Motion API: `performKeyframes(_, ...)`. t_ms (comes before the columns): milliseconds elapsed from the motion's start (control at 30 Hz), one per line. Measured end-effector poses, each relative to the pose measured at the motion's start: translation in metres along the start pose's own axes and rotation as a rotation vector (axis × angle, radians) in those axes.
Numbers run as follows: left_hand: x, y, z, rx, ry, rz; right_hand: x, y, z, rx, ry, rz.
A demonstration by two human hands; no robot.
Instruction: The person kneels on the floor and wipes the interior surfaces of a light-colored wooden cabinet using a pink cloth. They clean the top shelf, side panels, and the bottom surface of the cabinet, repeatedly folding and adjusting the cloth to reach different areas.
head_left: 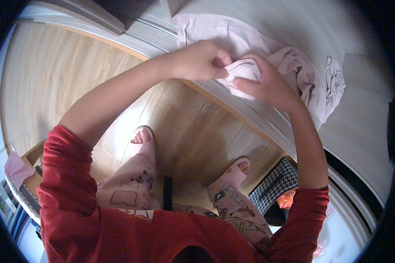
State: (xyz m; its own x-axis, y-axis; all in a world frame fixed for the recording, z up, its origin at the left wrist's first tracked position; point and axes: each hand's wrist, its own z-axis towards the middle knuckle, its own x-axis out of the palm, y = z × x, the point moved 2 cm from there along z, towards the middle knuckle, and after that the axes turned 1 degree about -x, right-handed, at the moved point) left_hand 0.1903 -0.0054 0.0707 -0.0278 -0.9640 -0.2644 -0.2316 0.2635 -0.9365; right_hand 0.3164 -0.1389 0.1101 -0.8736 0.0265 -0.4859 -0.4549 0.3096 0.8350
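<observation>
A pale pink garment (219,33) lies spread and rumpled on the wooden shelf in front of me. Its right end is bunched into folds. Between my hands is a light pink fold of cloth (245,69), lifted near the shelf's front edge; I cannot tell whether it joins the garment behind. My left hand (202,59) pinches this cloth at its left side, fingers curled in. From the right, my right hand (272,85) grips it, thumb on the near side and fingers behind. The fingertips are partly hidden by the cloth.
The cabinet's orange-brown front edge (226,105) runs diagonally below my hands. A grey wooden panel (105,17) stands at the upper left. By my right forearm is a houndstooth-patterned bag or box (272,184). Another pink cloth (19,170) hangs at the far left.
</observation>
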Motion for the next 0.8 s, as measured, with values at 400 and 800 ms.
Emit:
performKeyframes(400,0.006,0.015,-0.015,-0.091,-0.059,-0.325,0.028,-0.010,0.009,0.111,0.067,0.011)
performKeyframes(800,0.018,0.013,-0.035,0.277,-0.357,0.390,0.046,-0.016,-0.006,-0.134,-0.217,-0.254)
